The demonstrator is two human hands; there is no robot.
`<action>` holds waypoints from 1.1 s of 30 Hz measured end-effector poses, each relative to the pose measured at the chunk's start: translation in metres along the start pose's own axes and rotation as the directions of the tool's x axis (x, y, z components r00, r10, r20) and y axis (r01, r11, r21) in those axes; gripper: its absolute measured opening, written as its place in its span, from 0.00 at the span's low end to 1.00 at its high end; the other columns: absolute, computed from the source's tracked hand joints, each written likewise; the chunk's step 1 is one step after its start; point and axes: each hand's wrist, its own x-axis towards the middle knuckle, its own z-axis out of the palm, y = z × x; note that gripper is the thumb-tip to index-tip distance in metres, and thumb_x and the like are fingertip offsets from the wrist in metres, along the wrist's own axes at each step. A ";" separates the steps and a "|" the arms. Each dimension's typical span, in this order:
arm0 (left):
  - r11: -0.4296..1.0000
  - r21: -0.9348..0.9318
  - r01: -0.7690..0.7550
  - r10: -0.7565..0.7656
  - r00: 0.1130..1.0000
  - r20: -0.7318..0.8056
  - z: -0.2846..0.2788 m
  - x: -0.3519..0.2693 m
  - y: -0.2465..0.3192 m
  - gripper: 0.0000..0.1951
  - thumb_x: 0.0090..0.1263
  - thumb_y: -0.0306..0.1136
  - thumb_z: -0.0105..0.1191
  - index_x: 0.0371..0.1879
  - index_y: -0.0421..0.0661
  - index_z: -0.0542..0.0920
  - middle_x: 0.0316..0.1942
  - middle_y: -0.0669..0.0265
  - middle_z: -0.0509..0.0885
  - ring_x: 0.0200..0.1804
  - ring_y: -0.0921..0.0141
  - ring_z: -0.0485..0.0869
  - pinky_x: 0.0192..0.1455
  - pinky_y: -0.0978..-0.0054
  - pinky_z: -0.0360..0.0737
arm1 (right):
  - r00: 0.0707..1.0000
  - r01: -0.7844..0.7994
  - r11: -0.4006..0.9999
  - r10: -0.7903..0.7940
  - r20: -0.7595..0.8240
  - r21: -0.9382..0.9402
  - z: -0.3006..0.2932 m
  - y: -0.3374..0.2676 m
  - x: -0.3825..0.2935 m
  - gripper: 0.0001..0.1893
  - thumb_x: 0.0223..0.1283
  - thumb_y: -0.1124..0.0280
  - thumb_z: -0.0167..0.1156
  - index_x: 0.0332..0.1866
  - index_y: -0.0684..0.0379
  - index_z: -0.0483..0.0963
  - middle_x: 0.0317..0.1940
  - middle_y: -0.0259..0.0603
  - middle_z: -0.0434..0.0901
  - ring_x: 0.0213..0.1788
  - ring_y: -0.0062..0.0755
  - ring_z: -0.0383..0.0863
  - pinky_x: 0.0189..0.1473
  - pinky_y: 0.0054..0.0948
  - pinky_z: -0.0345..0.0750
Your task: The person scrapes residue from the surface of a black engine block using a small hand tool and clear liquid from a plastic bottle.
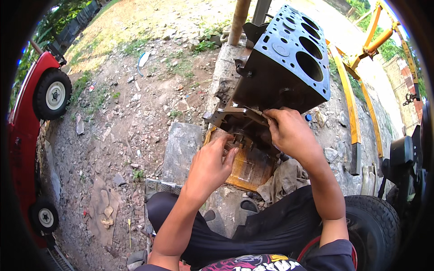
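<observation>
An engine block (pixel 284 81) stands before me, its flat grey deck with several round cylinder bores tilted up. Below it is a dark metal flange (pixel 234 113) on the block's near end. My right hand (pixel 290 132) is at the flange's right side, thumb and fingertips pinched on a thin brownish piece (pixel 257 111) lying along its edge; what that piece is cannot be made out. Lower left, my left hand (pixel 212 164) reaches toward the flange's opening with thumb and fingers apart. Its index fingertip is close to a small metal part (pixel 239 138); contact is unclear.
A taped cardboard box (pixel 249 169) lies under the block, with a crumpled grey cloth (pixel 286 179) beside it. A yellow engine hoist (pixel 349 98) stands at right, near a large tyre (pixel 373 223). Rubble covers the ground; a red vehicle (pixel 25 135) is far left.
</observation>
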 end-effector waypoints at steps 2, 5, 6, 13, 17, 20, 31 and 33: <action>1.000 0.008 -0.022 0.022 1.000 -0.014 -0.002 0.000 0.000 0.18 0.76 0.31 0.63 0.59 0.35 0.82 0.43 0.49 0.91 0.45 0.58 0.92 0.47 0.65 0.85 | 0.999 0.027 1.000 -0.027 0.034 0.002 -0.006 -0.004 -0.009 0.16 0.66 0.76 0.58 0.57 0.65 0.82 0.46 0.64 0.82 0.51 0.62 0.85 0.56 0.52 0.81; 1.000 -0.003 -0.009 0.009 1.000 -0.010 -0.006 0.001 0.005 0.18 0.75 0.32 0.64 0.58 0.35 0.83 0.43 0.50 0.91 0.45 0.59 0.92 0.48 0.65 0.85 | 0.991 0.125 0.982 -0.129 0.021 0.144 -0.014 -0.008 -0.022 0.16 0.66 0.78 0.57 0.57 0.66 0.80 0.47 0.62 0.80 0.52 0.63 0.83 0.56 0.52 0.81; 1.000 -0.021 0.020 -0.021 1.000 -0.011 -0.006 0.003 0.005 0.17 0.75 0.32 0.64 0.58 0.35 0.83 0.43 0.51 0.91 0.45 0.60 0.92 0.49 0.64 0.85 | 0.985 0.173 0.961 -0.171 -0.031 0.214 -0.017 -0.008 -0.024 0.11 0.66 0.79 0.59 0.52 0.67 0.81 0.50 0.62 0.81 0.52 0.62 0.84 0.55 0.49 0.81; 0.969 -0.013 -0.246 0.237 0.944 -0.230 0.012 0.052 -0.010 0.18 0.71 0.30 0.67 0.58 0.39 0.84 0.49 0.56 0.91 0.51 0.62 0.91 0.55 0.65 0.85 | 0.963 0.207 0.798 -0.062 -0.264 0.566 -0.002 -0.007 0.000 0.08 0.68 0.79 0.66 0.49 0.68 0.82 0.46 0.51 0.87 0.45 0.43 0.90 0.48 0.35 0.86; 0.921 -0.098 -0.377 0.342 0.902 -0.263 0.017 0.086 -0.002 0.22 0.67 0.28 0.70 0.60 0.40 0.84 0.49 0.58 0.91 0.53 0.62 0.90 0.59 0.68 0.84 | 0.950 0.280 0.773 -0.139 -0.278 0.570 -0.002 -0.013 0.012 0.13 0.68 0.79 0.66 0.54 0.71 0.82 0.49 0.54 0.87 0.49 0.47 0.91 0.51 0.36 0.86; 0.904 -0.291 -0.313 0.265 0.945 -0.193 0.018 0.096 -0.003 0.19 0.67 0.27 0.69 0.57 0.40 0.85 0.49 0.58 0.91 0.52 0.64 0.91 0.57 0.68 0.85 | 0.925 0.363 0.784 -0.241 -0.293 0.503 -0.004 -0.006 0.015 0.16 0.67 0.79 0.66 0.58 0.72 0.80 0.54 0.59 0.86 0.52 0.53 0.90 0.55 0.40 0.86; 0.979 -0.141 -0.150 0.109 0.958 -0.264 -0.001 0.126 -0.014 0.09 0.70 0.29 0.67 0.43 0.38 0.87 0.38 0.56 0.92 0.39 0.65 0.93 0.40 0.68 0.87 | 0.951 0.104 0.730 -0.271 0.147 0.675 -0.036 0.015 -0.046 0.22 0.68 0.73 0.69 0.64 0.69 0.78 0.55 0.54 0.87 0.50 0.46 0.91 0.50 0.38 0.87; 0.976 -0.184 -0.113 0.049 0.946 -0.320 0.005 0.130 -0.027 0.10 0.73 0.32 0.67 0.40 0.35 0.88 0.31 0.59 0.91 0.34 0.72 0.91 0.37 0.72 0.86 | 0.915 0.162 0.819 -0.334 0.228 0.551 -0.016 0.022 -0.048 0.21 0.71 0.67 0.68 0.62 0.69 0.79 0.52 0.56 0.87 0.49 0.52 0.89 0.50 0.40 0.86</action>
